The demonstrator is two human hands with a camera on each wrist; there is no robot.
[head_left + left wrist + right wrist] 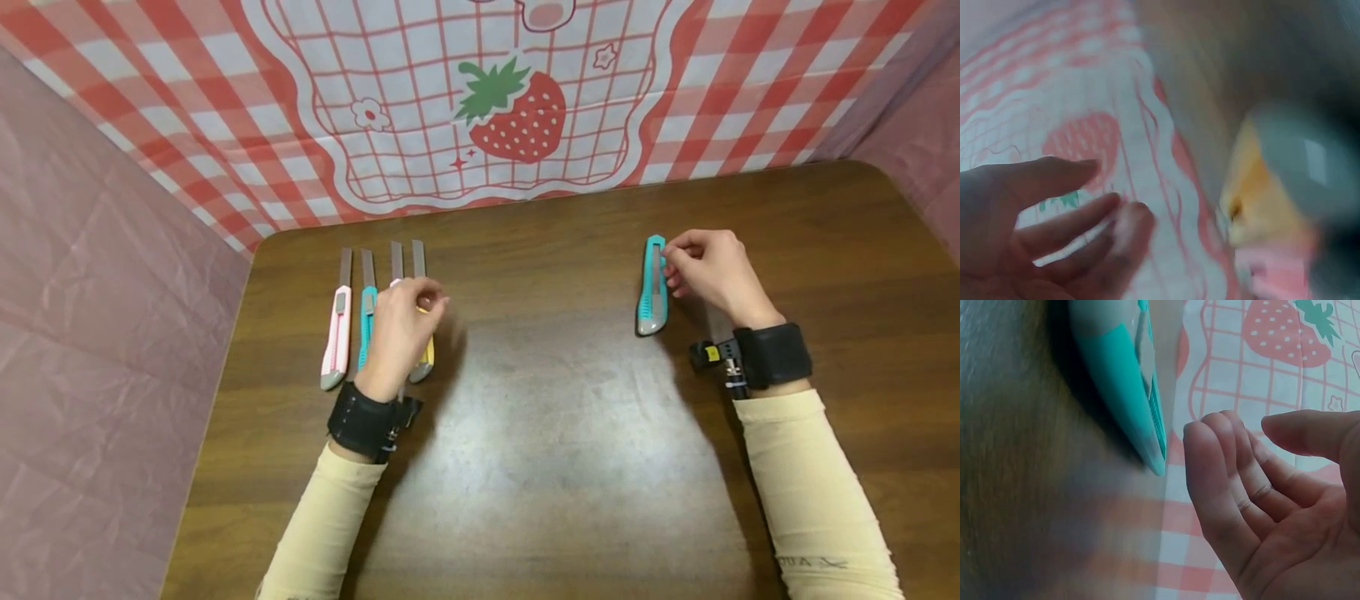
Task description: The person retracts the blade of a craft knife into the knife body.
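Note:
Several utility knives lie side by side at the left, blades extended away from me. The outermost is a pink utility knife (337, 337), then a teal utility knife (365, 325). My left hand (400, 325) is over the row, fingers loosely bent and holding nothing. It mostly hides a third knife, of which the blade (397, 260) shows, and part of a yellow utility knife (426, 354). A lone teal utility knife (651, 292) lies at the right, no blade past its tip. Beside its upper end is my right hand (712, 271); the right wrist view shows its fingers apart from the knife.
The brown wooden table (555, 433) ends at the back against a red-and-white checked cloth (570, 108) with a strawberry print. A pinkish cloth (105, 317) hangs along the left side. Black straps (772, 354) with small cameras sit on both wrists.

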